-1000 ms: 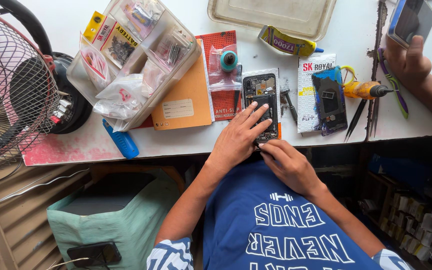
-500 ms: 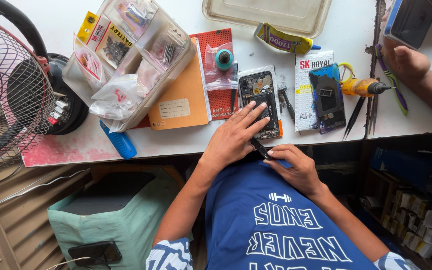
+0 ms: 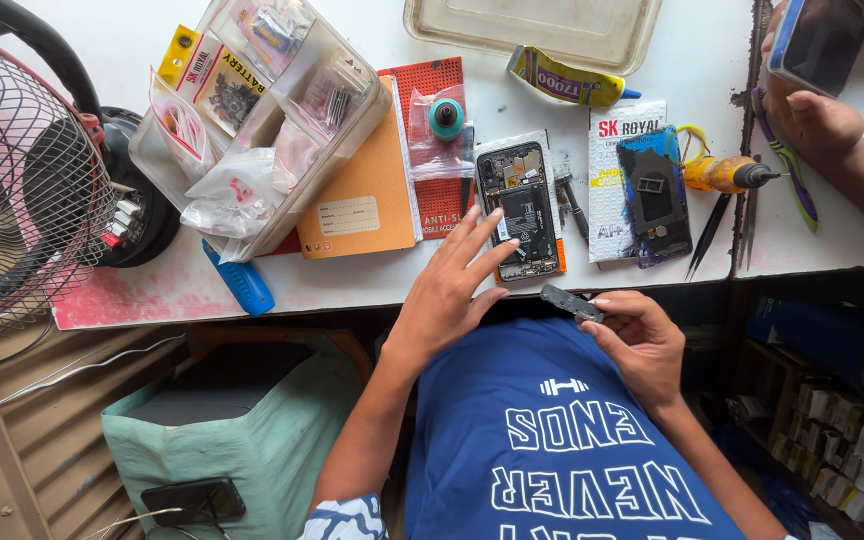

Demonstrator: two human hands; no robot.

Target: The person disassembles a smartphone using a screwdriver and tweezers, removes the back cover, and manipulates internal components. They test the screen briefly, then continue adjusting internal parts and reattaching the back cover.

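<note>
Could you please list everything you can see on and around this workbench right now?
opened black smartphone: one, table edge
small dark plastic cover piece: one, right hand
clear plastic parts box: one, left of centre
orange notebook: one, under box
yellow glue tube: one, top
yellow-handled screwdriver: one, right
pink-grilled fan: one, far left
beige tray: one, top
another person's hand: one, holding a phone
left hand: on smartphone
right hand: fingers pinching cover piece
</note>
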